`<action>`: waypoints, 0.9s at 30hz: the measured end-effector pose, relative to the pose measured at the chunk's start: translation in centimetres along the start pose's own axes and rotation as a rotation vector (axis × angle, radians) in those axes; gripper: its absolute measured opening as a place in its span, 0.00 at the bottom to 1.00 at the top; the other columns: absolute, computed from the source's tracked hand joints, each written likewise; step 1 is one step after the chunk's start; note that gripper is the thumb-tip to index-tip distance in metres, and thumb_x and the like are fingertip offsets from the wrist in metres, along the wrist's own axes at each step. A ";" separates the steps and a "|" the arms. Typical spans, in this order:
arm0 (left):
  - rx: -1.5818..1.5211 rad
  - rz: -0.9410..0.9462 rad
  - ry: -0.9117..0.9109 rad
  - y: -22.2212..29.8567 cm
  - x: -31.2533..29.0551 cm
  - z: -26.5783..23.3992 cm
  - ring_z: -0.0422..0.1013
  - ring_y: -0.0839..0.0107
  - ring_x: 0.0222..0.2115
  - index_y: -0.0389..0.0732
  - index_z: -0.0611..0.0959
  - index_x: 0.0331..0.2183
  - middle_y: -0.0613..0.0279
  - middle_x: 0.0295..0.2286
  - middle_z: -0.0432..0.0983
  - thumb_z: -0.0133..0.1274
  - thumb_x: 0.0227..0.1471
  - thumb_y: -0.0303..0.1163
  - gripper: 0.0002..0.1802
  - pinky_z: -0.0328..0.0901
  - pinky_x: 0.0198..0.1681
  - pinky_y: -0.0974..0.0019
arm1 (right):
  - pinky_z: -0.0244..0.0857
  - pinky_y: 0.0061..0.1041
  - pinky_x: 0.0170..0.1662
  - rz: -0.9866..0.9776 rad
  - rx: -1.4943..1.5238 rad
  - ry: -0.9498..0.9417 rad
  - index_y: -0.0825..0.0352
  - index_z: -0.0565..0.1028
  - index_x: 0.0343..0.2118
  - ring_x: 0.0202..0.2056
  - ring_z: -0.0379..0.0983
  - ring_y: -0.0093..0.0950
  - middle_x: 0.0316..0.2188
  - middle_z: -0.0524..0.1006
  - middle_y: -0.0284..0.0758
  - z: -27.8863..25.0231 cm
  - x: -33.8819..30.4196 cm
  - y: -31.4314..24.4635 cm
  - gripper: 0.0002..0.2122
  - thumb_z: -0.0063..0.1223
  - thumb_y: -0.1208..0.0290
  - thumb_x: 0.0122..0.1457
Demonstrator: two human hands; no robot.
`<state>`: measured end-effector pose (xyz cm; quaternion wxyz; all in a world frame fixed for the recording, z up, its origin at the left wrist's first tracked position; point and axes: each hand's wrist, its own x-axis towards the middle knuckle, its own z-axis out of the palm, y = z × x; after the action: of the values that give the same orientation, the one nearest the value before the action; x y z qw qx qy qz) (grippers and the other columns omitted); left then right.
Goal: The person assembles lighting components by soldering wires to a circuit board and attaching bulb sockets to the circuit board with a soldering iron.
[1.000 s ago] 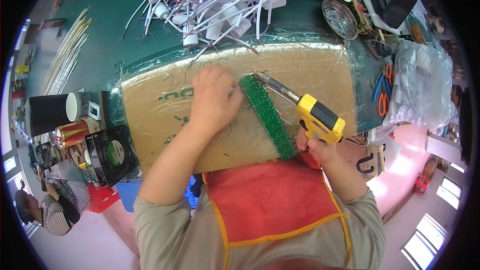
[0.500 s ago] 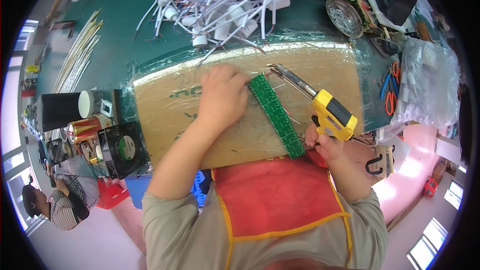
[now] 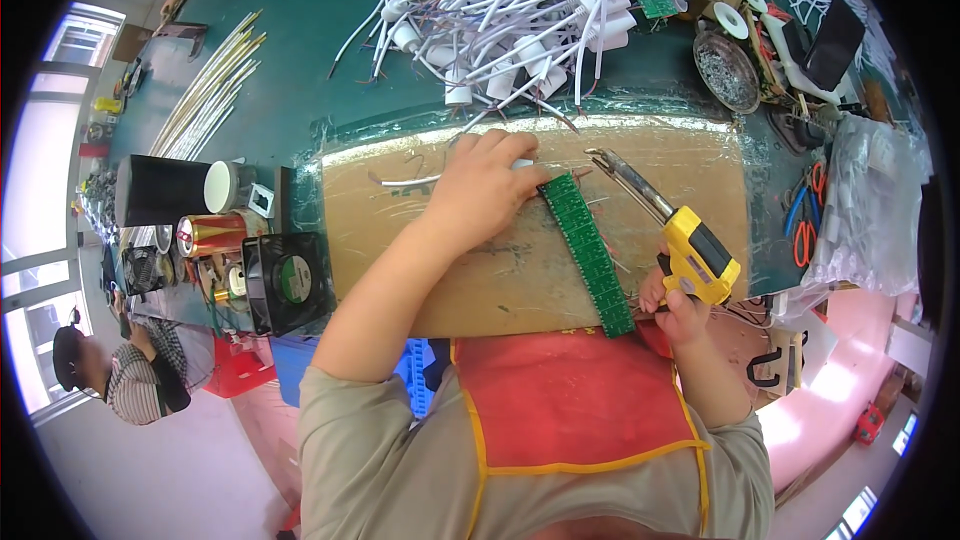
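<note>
My left hand (image 3: 484,186) is closed on a white cable (image 3: 410,181). One end of it sticks out to the left of the hand, and a bit of white shows by the fingertips. Those fingertips are at the far end of a long green circuit board strip (image 3: 588,255), which lies slanted on the brown work board (image 3: 480,290). With its fingers wrapped round the handle, my right hand (image 3: 676,312) holds a yellow and black soldering gun (image 3: 700,255). The gun's metal tip points up and left, just beyond the strip's far end. Thin wires lie beside the strip.
A heap of white cables (image 3: 510,25) lies behind the work board. To the left are a black fan (image 3: 285,283), a can (image 3: 212,235) and thin rods (image 3: 215,90). On the right are a metal dish (image 3: 727,72), scissors (image 3: 804,242) and plastic bags (image 3: 868,205). Another person (image 3: 140,370) is far left.
The whole view has shifted, so the scene sits further right. The white cable now shows left of my left hand. My right hand still holds the soldering gun.
</note>
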<state>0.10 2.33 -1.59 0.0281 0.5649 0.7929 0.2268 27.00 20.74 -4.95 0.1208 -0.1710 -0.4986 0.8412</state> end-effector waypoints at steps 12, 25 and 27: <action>0.173 -0.739 0.295 -4.4 1.1 -2.2 0.73 0.54 0.41 0.37 0.84 0.35 0.53 0.37 0.77 0.64 0.43 0.49 0.25 0.67 0.44 0.55 | 0.61 0.23 0.31 0.002 0.086 -0.056 0.68 0.61 0.58 0.25 0.63 0.23 0.25 0.66 0.31 -0.5 -0.1 0.2 0.33 0.64 0.61 0.53; -0.064 -0.801 0.650 -5.2 -2.1 -5.3 0.72 0.66 0.38 0.36 0.82 0.42 0.57 0.38 0.77 0.64 0.47 0.35 0.20 0.66 0.45 0.64 | 0.63 0.23 0.27 0.025 -0.151 -0.024 0.70 0.65 0.53 0.23 0.67 0.23 0.24 0.71 0.32 -2.4 -0.6 1.5 0.29 0.62 0.58 0.54; -0.054 -0.710 0.866 -4.3 -4.1 -7.5 0.73 0.71 0.36 0.32 0.78 0.45 0.58 0.37 0.77 0.59 0.54 0.27 0.17 0.67 0.42 0.70 | 0.63 0.22 0.27 0.075 -0.173 -0.010 0.69 0.68 0.49 0.24 0.68 0.21 0.24 0.72 0.31 -2.0 -0.7 1.6 0.25 0.62 0.58 0.54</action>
<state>-4.46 -5.02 2.58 -0.2111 0.1175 0.8675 0.4348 28.42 21.33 -7.12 0.0714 -0.1951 -0.5633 0.7997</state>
